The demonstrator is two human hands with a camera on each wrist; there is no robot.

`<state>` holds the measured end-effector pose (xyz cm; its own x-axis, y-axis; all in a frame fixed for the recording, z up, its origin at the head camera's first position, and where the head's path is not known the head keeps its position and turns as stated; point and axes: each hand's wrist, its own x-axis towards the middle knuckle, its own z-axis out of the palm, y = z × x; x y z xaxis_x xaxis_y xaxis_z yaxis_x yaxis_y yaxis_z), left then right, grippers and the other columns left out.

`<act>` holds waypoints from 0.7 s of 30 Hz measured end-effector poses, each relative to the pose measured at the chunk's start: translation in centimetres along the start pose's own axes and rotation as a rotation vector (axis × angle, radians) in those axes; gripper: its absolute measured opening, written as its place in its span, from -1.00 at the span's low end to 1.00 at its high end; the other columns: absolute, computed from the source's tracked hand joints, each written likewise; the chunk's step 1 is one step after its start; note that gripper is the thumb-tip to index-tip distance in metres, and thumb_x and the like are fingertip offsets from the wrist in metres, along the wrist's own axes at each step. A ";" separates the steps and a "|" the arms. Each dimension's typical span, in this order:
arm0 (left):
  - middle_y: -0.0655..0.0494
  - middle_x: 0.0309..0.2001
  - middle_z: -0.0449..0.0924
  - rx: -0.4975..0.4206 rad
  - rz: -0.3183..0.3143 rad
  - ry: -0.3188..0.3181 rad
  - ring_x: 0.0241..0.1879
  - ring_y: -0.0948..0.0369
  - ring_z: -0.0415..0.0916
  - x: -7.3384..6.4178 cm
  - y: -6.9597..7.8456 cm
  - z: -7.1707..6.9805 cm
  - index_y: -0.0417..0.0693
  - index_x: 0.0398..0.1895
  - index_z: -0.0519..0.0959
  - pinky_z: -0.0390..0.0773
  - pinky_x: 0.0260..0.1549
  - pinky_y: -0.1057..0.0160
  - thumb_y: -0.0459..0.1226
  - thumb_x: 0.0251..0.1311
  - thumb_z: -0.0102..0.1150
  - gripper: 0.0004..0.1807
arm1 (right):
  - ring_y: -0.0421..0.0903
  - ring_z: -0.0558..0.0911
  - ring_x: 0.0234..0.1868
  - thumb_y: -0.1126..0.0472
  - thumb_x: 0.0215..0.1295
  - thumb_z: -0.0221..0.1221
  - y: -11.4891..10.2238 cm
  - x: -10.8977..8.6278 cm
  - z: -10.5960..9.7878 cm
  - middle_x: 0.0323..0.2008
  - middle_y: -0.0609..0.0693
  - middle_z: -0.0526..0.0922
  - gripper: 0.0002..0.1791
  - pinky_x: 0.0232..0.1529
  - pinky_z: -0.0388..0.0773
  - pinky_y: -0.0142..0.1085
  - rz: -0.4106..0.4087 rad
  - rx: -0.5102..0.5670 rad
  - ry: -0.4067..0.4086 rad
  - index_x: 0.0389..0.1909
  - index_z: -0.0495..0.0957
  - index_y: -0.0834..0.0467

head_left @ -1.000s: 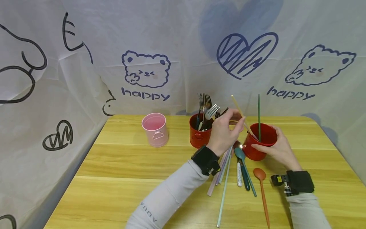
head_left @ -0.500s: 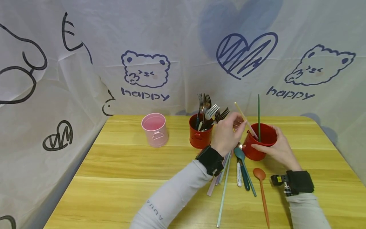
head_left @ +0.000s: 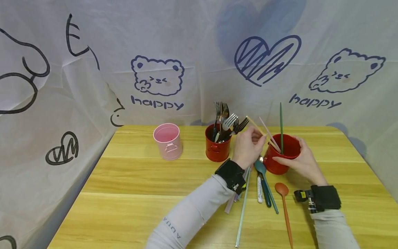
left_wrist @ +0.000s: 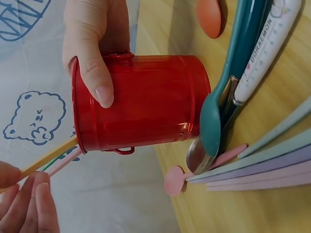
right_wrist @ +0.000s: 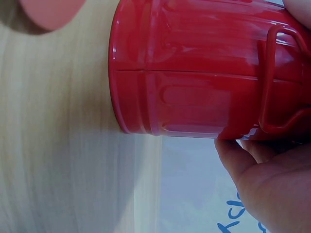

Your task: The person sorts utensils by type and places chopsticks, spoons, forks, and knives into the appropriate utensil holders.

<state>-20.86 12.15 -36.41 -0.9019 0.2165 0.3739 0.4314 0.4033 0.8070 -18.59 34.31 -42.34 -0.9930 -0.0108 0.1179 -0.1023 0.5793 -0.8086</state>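
My left hand [head_left: 257, 139] pinches a yellow chopstick [head_left: 255, 125] that leans left out of a red cup [head_left: 281, 162]. A pink chopstick [head_left: 266, 129] leans beside it, and a green chopstick [head_left: 281, 124] stands upright in the same cup. My right hand [head_left: 300, 159] grips the cup, thumb on its near wall. In the left wrist view my left hand's fingertips [left_wrist: 34, 199] close on the yellow chopstick [left_wrist: 46, 159] by the rim of the red cup [left_wrist: 146, 102]. The right wrist view shows the red cup [right_wrist: 194, 73] against the palm of my right hand [right_wrist: 265, 179].
A second red cup [head_left: 217, 150] full of forks stands left of my left hand, and a pink cup [head_left: 167, 141] further left. Loose on the table lie a teal spoon [head_left: 262, 170], an orange spoon [head_left: 284, 202], a white utensil [head_left: 259, 188] and several pastel chopsticks [head_left: 243, 204].
My left hand has sunk slightly and shifted right. The yellow chopstick has slid deeper into the cup and tilted further left; a pink one now shows apart beside it. The right hand has stayed put.
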 end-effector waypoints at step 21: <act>0.11 -0.24 0.72 0.464 -0.230 -0.363 -0.31 0.21 0.59 -1.7 -3.2 -1.2 -0.05 -0.06 0.70 0.53 -0.36 0.37 -0.17 0.30 0.28 -0.77 | 0.10 0.37 0.23 0.13 0.17 0.44 0.2 0.0 0.1 0.33 0.30 0.38 -0.04 -0.10 0.39 -0.66 0.002 0.014 0.004 0.46 0.09 0.28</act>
<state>-20.77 9.40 -39.06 -0.9422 0.3338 -0.0303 0.2667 0.8014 0.5354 -18.65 34.33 -42.55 -0.9929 -0.0061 0.1184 -0.1009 0.5677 -0.8170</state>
